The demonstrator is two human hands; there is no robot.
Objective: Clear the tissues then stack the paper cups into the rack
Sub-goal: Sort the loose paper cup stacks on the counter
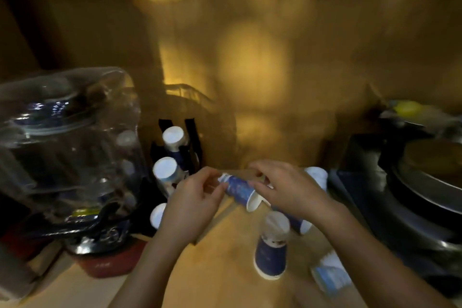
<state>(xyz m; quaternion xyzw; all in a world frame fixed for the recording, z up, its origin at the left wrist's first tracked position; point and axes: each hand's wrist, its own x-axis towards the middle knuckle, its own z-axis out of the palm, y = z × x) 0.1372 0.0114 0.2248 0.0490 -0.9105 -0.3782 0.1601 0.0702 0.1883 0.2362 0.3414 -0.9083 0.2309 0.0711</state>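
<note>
Above the table (220, 270), mid-scene: both hands met over the wooden surface, holding one nested run of paper cups between them, clear of the table.
Held cups (240, 190): a short blue-printed stack lay on its side; its long axis ran from upper left to lower right, closed bases toward the rack, open white mouth toward the lower right and the person.
Left hand (197, 197): fingers curled shut around the base end of the held cups, probably to steady the narrow end while the stack was squared up.
Right hand (287, 190): fingers closed over the mouth end of the same cups, apparently pressing them into one another.
Rack (192, 140): a dark upright holder stood just left of the hands, beside a clear water jug (67, 147); three white cup bases showed in it, so the cups there sat mouth-down. Judged from that, the held stack would need turning base-up before going in.
Upturned cup (271, 245): stood mouth-down on the table, near the person, below the right hand, apart from the others.
Loose cups: one lay tipped behind the right wrist (300, 225), one further back (317, 177), one blurred at lower right (330, 272).
Tissues: none could be made out; the picture was smeared by motion.
Progress: seemingly the stacking half of the task, with several cups left.
</note>
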